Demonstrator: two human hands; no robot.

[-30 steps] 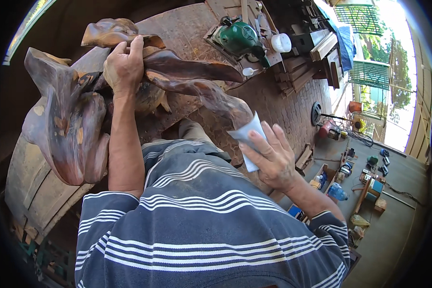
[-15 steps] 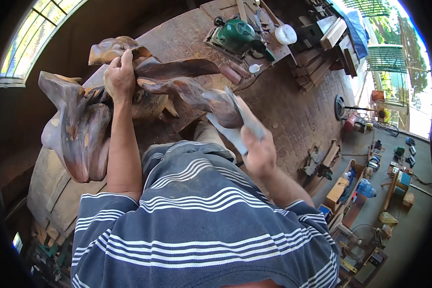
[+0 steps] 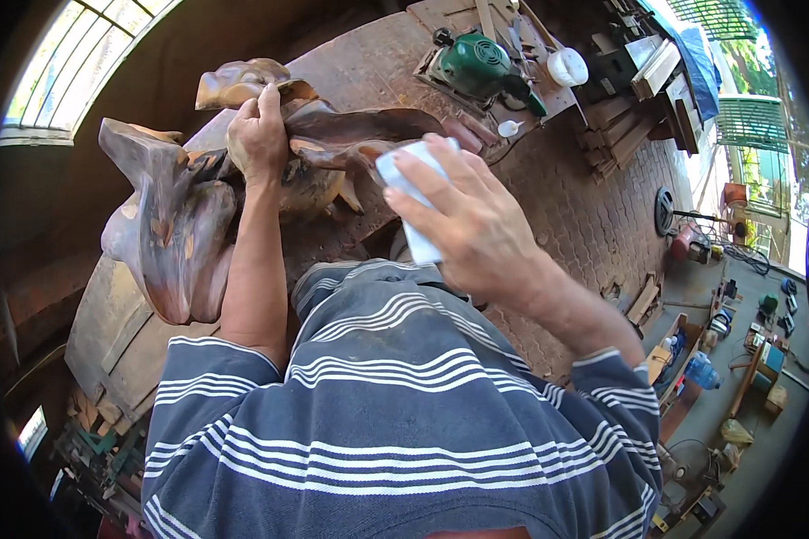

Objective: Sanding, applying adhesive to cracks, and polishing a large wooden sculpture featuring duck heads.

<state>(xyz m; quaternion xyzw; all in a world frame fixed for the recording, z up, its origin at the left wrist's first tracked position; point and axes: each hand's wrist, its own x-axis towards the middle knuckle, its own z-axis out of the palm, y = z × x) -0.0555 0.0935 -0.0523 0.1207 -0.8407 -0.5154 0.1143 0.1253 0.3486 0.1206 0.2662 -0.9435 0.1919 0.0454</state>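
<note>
A large piece of twisted, smooth brown driftwood-like wood [image 3: 166,242] lies on the worktable, with curling arms reaching to the right. My left hand [image 3: 259,139] is closed around one of its upper branches. In my right hand [image 3: 476,220] is a folded pale sheet of sandpaper [image 3: 422,246], pressed under the outstretched fingers and thumb. Hand and sheet are at the right-hand wooden arm, covering its end. Whether the sheet touches the wood there cannot be made out.
On the worktable [image 3: 342,67] beyond the wood stand a green power sander [image 3: 478,61], a white tub [image 3: 566,67] and a small white-nozzled bottle [image 3: 509,128]. Stacked planks [image 3: 616,144] lie to the right over brick paving. Tools and a blue water jug [image 3: 702,370] are at far right.
My right hand has come up and slightly left with the sandpaper, from the lower end of the wooden arm to higher along it. My left hand keeps its hold. The whole view has shifted.
</note>
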